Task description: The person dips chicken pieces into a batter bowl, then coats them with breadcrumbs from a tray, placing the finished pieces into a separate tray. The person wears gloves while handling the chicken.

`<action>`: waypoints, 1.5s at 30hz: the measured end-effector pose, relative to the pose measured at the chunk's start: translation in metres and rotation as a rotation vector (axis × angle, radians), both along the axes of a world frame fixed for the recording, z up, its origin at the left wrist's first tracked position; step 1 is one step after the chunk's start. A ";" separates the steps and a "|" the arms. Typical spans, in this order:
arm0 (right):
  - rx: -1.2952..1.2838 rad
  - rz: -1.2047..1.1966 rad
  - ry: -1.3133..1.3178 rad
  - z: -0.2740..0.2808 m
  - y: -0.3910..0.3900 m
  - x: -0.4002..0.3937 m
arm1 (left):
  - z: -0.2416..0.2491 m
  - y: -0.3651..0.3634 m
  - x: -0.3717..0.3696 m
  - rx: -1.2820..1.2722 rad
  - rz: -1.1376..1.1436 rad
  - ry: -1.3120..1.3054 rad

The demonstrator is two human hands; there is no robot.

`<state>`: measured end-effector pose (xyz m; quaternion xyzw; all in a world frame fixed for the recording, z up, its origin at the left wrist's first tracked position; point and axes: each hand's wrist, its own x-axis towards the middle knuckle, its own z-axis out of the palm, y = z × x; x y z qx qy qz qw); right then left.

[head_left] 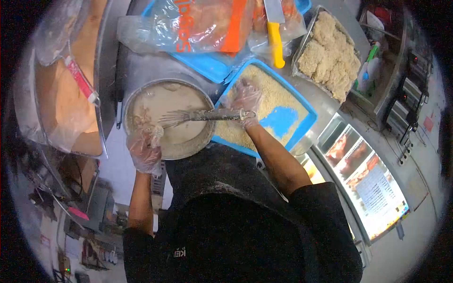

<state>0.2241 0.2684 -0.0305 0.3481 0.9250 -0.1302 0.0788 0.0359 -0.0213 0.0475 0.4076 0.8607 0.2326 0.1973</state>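
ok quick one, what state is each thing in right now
left hand: plastic-gloved, messy, at the bowl's edge
right hand: plastic-gloved, over the crumbs
bowl: partly filled with pale, wet mix
whisk: coated, wires over the bowl
blue crumb tray: crumbs spread, bottom showing in one patch
knife: blade bare, lying on plastic
crumb-coated pieces: heaped
display panel: lit

Grey metal counter [141,67], smudged pale in spots. Near left: round bowl [189,151] of pale batter. Right of it: blue crumb tray [309,119]. Far middle: second blue tray [203,66], partly under plastic packaging [165,28]. Far right: tray of crumb-coated pieces [296,67].
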 end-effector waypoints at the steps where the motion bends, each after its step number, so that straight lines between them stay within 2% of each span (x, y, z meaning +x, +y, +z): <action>1: -0.124 -0.062 0.019 -0.001 0.000 0.000 | 0.002 0.000 -0.001 -0.001 -0.023 0.012; 3: -0.337 -0.186 0.065 0.006 0.003 0.004 | 0.004 0.005 -0.004 0.022 -0.073 0.051; 6: -0.037 -0.056 0.186 0.017 0.003 -0.001 | 0.007 0.014 -0.008 0.071 -0.151 0.171; 7: -0.020 -0.057 0.295 0.009 0.002 0.005 | 0.003 0.010 -0.007 0.069 -0.137 0.148; 9: 0.019 -0.043 0.509 -0.006 -0.001 0.017 | -0.041 -0.019 0.007 0.025 -0.005 -0.022; 11: 0.091 -0.093 0.708 -0.007 0.011 0.025 | -0.044 -0.017 0.008 0.069 0.032 -0.044; 12: 0.135 -0.125 0.760 -0.012 0.020 0.029 | -0.017 0.003 0.001 0.128 0.009 0.033; 14: -0.066 -0.241 0.658 -0.038 0.050 0.083 | 0.004 0.018 -0.004 0.160 -0.017 0.104; 15: -0.316 -0.281 0.609 -0.044 0.072 0.118 | 0.003 0.018 -0.005 0.193 0.007 0.114; 17: -0.471 -0.318 0.734 -0.040 0.079 0.126 | -0.006 0.019 -0.005 0.262 0.039 0.122; 18: -0.382 -0.313 0.907 -0.041 0.064 0.112 | -0.007 0.021 -0.004 0.267 0.044 0.111; 20: -0.383 -0.399 1.076 -0.040 0.045 0.107 | -0.008 0.020 -0.004 0.261 0.067 0.093; 21: -0.473 -0.488 1.076 -0.036 0.036 0.107 | -0.003 0.019 -0.004 0.266 0.056 0.078; 23: -0.335 -0.445 0.887 -0.030 0.038 0.097 | 0.008 0.026 -0.008 0.290 0.036 0.061; 25: 0.137 -0.222 0.500 0.001 0.049 0.075 | 0.010 0.026 -0.007 0.307 0.007 0.096; 26: 0.244 -0.178 0.368 0.010 0.046 0.058 | 0.011 0.027 -0.006 0.328 -0.018 0.116; 27: 0.353 -0.131 0.241 0.020 0.043 0.041 | 0.010 0.025 -0.004 0.309 0.018 -0.090; 28: 0.468 -0.102 0.226 0.034 0.030 0.024 | 0.000 0.018 -0.003 0.288 -0.028 0.012; 29: 0.617 -0.060 0.304 0.022 0.025 0.016 | -0.010 0.012 -0.002 0.269 -0.070 0.115; 30: 0.545 -0.070 0.290 0.020 0.027 0.013 | -0.022 0.009 -0.005 0.246 -0.160 0.533; 31: 0.473 -0.083 0.275 0.018 0.029 0.009 | -0.023 0.013 -0.008 0.265 -0.156 0.505; 32: 0.165 -0.134 0.170 0.022 0.029 0.007 | -0.024 0.012 -0.009 0.272 -0.147 0.471; 34: 0.184 -0.175 0.277 0.015 0.030 0.012 | -0.027 0.007 -0.006 0.267 -0.117 0.392; 37: 0.456 -0.118 0.342 -0.005 0.032 0.014 | -0.031 0.011 -0.005 0.250 -0.063 0.264; 40: 0.543 -0.059 0.213 -0.013 0.031 0.017 | -0.002 0.024 -0.005 0.336 0.022 0.049; 43: 0.235 -0.198 0.329 0.017 0.031 0.009 | -0.026 0.016 0.002 0.389 0.101 0.054; 44: 0.216 -0.198 0.329 0.014 0.034 0.008 | -0.044 0.010 0.003 0.319 0.092 0.074; 45: 0.196 -0.200 0.325 0.011 0.034 0.011 | -0.034 0.016 -0.001 0.289 0.067 0.096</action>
